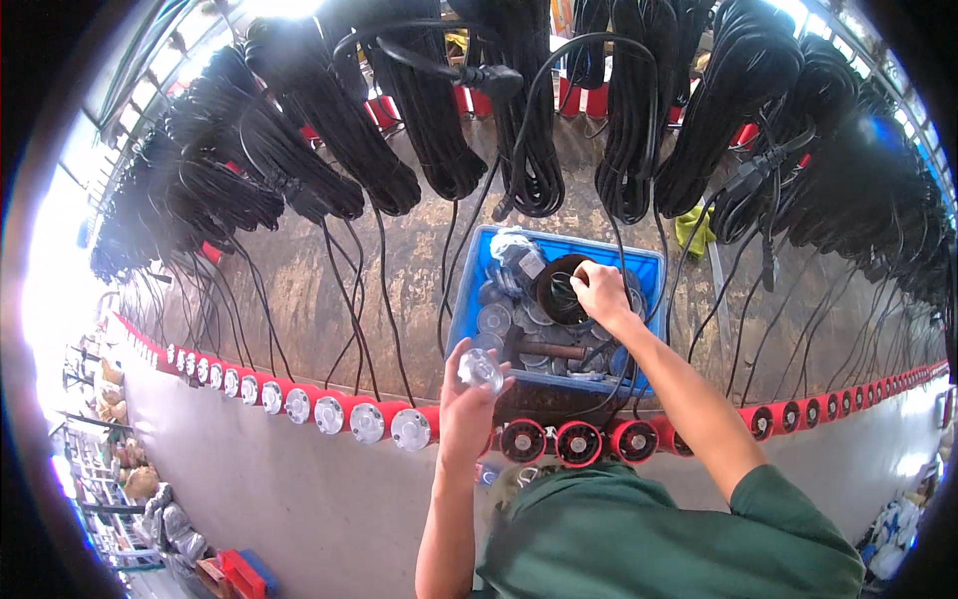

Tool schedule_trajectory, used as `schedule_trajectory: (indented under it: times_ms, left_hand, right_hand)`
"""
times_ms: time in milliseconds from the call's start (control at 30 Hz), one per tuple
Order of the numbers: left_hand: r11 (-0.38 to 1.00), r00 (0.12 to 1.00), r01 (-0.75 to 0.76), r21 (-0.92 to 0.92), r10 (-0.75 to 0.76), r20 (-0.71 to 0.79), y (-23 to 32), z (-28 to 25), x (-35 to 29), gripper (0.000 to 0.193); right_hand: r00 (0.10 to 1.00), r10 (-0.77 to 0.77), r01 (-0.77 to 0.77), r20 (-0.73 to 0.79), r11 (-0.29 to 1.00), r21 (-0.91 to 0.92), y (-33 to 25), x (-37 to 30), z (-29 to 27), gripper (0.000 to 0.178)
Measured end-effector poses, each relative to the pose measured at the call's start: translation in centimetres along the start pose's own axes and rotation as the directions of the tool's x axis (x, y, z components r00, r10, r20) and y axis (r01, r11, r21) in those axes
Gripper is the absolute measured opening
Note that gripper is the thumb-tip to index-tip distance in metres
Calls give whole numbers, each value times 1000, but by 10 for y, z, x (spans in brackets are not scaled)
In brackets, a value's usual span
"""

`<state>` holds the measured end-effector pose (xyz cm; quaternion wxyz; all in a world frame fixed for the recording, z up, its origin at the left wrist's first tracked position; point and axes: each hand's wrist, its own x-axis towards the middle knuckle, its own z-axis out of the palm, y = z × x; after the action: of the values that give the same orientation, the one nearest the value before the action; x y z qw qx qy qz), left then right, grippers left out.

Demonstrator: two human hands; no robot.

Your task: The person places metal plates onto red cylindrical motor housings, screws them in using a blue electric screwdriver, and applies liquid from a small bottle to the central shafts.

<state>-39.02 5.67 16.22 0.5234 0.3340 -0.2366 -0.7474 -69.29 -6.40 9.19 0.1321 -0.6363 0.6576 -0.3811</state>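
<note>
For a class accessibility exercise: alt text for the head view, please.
A person in green holds a clear round piece in the left hand, the right hand at a dark round container inside a blue bin holding similar pieces. Red cylinders edge the workbench; black cable bundles hang beyond.

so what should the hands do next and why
Probably pinch something from the dark bowl with the right hand: its fingers are at the bowl's opening, though their grip is hidden, while the left hand is busy holding a clear disc.
</note>
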Motion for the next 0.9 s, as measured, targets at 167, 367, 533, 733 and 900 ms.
schedule_trajectory:
  times_ms: [167, 367, 533, 733, 900]
  left_hand:
    - [956, 999, 24, -292, -30, -15, -1, -9, -13, 58]
    - [950, 998, 20, -313, -40, -56, -10, -14, -20, 54]
    - [911, 998, 42, -411, -57, -24, -12, -9, -31, 60]
    - [993, 1000, -15, -116, 18, 25, -8, 28, -45, 55]
    - [950, 996, 79, -303, -86, -10, 6, 48, -52, 79]
  right_hand:
    - [990, 87, -73, -108, 989, 130, 3, -2, 0, 14]
    - [971, 212, -190, -111, 965, 182, -3, 7, -8, 17]
    - [810, 189, -511, 555, 690, 512, -117, -32, -51, 26]
    - [862, -360, 163, 357, 864, 476, -178, -78, -56, 17]
    - [895, -349, 201, 278, 871, 448, -179, -82, -53, 14]
